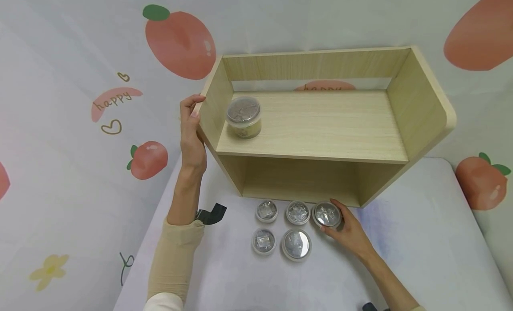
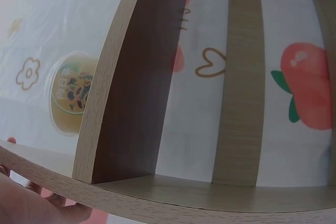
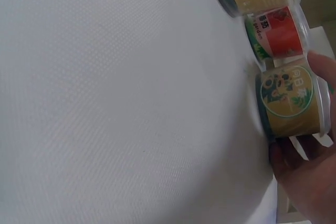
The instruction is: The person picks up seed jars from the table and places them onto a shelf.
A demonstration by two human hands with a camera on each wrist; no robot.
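Note:
My left hand (image 1: 193, 135) grips the front edge of the left side panel of a pale wooden shelf unit (image 1: 324, 124). Near it on the upper board stands a round clear-lidded tub (image 1: 243, 118); the left wrist view shows a yellow-labelled tub (image 2: 73, 95) beyond the panel. At the shelf's front right, my right hand (image 1: 348, 233) holds a tub (image 1: 327, 214) between thumb and fingers, by its sides. From the right wrist view, this tub (image 3: 287, 100) has a yellow label with a round green-edged picture and sits upright, its base close to the white cloth.
Two smaller tubs (image 1: 298, 212) (image 1: 266, 210) line up left of the held one. In front of them are another small tub (image 1: 264, 241) and a wider one (image 1: 296, 244). A white cloth (image 1: 240, 284) covers the table, and a fruit-printed curtain (image 1: 80, 48) hangs behind.

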